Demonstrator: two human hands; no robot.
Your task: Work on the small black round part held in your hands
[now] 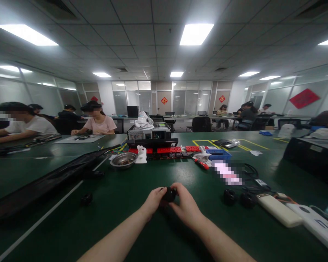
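Note:
My left hand [152, 201] and my right hand [186, 206] meet over the green table [120, 203], both pinching a small round black part [169, 194] between the fingertips. Two similar black round parts [230, 197] [247, 199] lie to the right of my hands. One more small black part [86, 198] sits on the table to the left.
A metal bowl [123, 160], white holders, red blocks and a red-handled tool [200, 163] lie ahead. White power banks [279, 210] and cables are at the right. A long black bag [46, 182] lies at the left. People sit at tables behind.

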